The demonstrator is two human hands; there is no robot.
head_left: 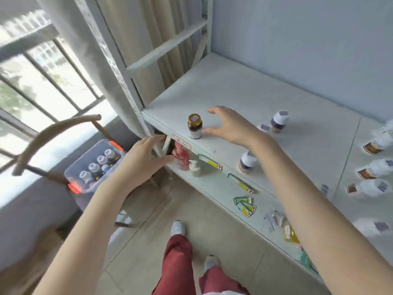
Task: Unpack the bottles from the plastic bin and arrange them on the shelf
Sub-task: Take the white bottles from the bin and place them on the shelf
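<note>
Gold cap (194, 118) up, hovering the right hand (231, 126), fingers (213, 110) spread apart and empty, just beside the bottle (194, 129) standing near the shelf's (234, 88) front edge, left hand (140, 160) likewise open below that edge; risking a thumb brush tipping it off.

Clear glossy plastic bin (85, 177); matt painted shelf (244, 99); dark glassy bottle (194, 126).

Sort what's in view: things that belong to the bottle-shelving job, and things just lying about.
Job: clear plastic bin with orange latches; white-capped bottles in it; gold-capped dark glass bottle; white shelf; white-capped bottles standing on it.
Lying about: pinkish-red object; white pump bottle; green and yellow paper tags; wooden chair.
</note>
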